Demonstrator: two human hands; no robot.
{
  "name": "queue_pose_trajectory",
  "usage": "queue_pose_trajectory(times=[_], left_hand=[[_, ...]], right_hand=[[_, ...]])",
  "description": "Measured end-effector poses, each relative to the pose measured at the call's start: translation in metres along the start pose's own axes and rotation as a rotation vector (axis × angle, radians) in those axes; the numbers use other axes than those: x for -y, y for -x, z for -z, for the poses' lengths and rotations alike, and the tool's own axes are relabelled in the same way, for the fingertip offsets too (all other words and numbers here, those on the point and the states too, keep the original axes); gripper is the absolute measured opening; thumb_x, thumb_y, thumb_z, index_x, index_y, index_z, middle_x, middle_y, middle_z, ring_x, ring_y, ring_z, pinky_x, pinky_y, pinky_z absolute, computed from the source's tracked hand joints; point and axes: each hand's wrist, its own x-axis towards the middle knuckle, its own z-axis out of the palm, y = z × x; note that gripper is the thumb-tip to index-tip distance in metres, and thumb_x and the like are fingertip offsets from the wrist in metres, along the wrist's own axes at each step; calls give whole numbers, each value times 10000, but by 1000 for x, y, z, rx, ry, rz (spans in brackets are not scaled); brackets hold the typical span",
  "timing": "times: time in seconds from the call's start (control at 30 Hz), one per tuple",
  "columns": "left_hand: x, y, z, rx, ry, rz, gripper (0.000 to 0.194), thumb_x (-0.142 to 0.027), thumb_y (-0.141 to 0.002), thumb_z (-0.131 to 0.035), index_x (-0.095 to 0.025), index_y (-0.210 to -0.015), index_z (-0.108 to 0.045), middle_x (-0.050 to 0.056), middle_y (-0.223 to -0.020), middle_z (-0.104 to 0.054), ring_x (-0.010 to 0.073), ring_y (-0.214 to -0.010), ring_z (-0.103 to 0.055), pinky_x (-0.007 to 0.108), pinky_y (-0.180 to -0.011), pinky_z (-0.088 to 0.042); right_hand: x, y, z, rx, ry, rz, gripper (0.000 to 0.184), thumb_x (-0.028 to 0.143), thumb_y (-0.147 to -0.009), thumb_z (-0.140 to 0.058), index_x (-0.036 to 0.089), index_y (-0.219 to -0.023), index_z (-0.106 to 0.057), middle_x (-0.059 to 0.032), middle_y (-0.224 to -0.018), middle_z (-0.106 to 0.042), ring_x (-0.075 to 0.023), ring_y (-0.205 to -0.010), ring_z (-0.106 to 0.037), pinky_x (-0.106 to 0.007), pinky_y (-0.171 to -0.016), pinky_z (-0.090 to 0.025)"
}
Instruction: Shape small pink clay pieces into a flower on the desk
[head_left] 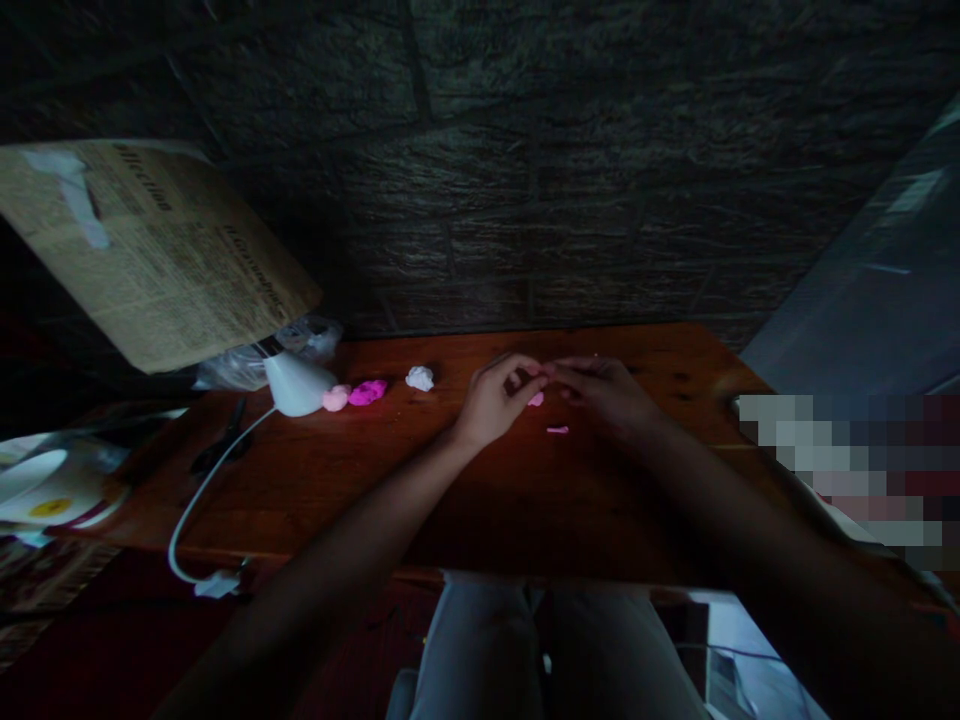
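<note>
Left hand and right hand: fingers pinched together, tips meeting; whether they grip anything cannot be determined. Pink piece noted just below the fingertips; pink strip on the counter, nearer the wearer.

"ffection" on lampshade, other print unclear

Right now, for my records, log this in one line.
left hand, right hand: fingertips together, anything held unclear | nearby: pink lump, pink strip | farther left: white lump, magenta lump
</note>
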Motion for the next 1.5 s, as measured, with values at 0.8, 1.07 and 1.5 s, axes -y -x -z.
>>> queue_pose_trajectory(times=[0.8, 1.07, 1.5], left_hand=[[6, 0, -1, -42, -11, -36, 57, -221, -869, -673, -198, -898, -717, 32, -832, -697, 121, -655, -576, 250, -637, -459], [2, 1, 0, 2, -34, -13, 74, -227, -891, -637, -197, -900, -703, 37, -842, -687, 125, -658, -569, 254, -644, -458], [15, -1, -1, -41, -50, -135, 86, -207, -870, -697, -176, -945, -729, 41, -884, -706, 100, -663, -590, 227, -625, -486]], right_hand=[[0, 0, -3, 54, 67, 15, 346, 561, -699, -750, 220, -756, -750, -21, -736, -695, -131, -630, -531, -282, -602, -422], [2, 1, -4, 56, 2, 0, 348, 526, -645, -806, 205, -771, -758, -1, -698, -675, -107, -591, -493, -269, -579, -395], [0, 0, 1, 71, 35, -50, 256, 451, -688, -792, 220, -796, -782, -26, -767, -723, -118, -639, -546, -264, -598, -428]])
